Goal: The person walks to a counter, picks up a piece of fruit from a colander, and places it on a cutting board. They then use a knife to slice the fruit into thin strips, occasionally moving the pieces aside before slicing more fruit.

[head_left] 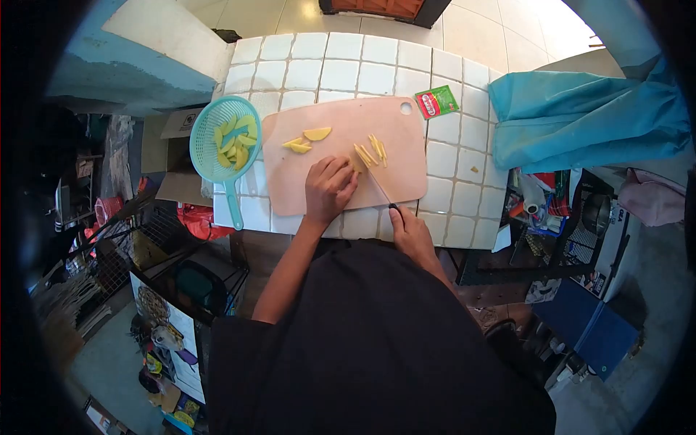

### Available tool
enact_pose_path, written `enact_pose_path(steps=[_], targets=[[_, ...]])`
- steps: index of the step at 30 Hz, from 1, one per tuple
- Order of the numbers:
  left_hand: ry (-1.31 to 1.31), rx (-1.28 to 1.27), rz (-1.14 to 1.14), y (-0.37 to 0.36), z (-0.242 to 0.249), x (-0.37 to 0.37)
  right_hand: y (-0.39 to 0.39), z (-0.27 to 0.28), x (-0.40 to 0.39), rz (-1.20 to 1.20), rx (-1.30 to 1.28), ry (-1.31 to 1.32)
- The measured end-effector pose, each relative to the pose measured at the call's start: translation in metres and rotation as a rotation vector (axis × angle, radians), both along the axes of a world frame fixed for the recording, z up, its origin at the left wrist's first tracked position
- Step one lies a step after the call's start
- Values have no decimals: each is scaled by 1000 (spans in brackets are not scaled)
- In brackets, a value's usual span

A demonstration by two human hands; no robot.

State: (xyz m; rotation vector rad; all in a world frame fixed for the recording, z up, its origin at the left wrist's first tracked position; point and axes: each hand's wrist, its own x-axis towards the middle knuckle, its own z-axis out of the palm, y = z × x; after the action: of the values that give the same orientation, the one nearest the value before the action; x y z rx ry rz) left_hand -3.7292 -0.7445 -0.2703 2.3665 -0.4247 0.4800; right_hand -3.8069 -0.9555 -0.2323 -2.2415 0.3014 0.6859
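Note:
My right hand grips the dark handle of a knife, its blade angled up and left over a pink cutting board. My left hand lies on the board with curled fingers, pressing down a yellow slice that is mostly hidden under the fingertips. The blade's tip is right beside that slice. Just right of the blade lie thin yellow strips, with more strips behind them. Farther left on the board are a wide yellow slice and some smaller pieces.
A turquoise strainer holding several pale yellow-green wedges overlaps the board's left side. At the back right, a green and red packet lies on the white tiled counter. A blue cloth hangs over the right edge.

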Motion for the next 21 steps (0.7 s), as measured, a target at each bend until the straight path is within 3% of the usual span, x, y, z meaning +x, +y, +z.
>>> enact_pose_path(steps=[21], targets=[[59,-70,-19,2,-5,-1,8,-2,0,118,-42,-58]])
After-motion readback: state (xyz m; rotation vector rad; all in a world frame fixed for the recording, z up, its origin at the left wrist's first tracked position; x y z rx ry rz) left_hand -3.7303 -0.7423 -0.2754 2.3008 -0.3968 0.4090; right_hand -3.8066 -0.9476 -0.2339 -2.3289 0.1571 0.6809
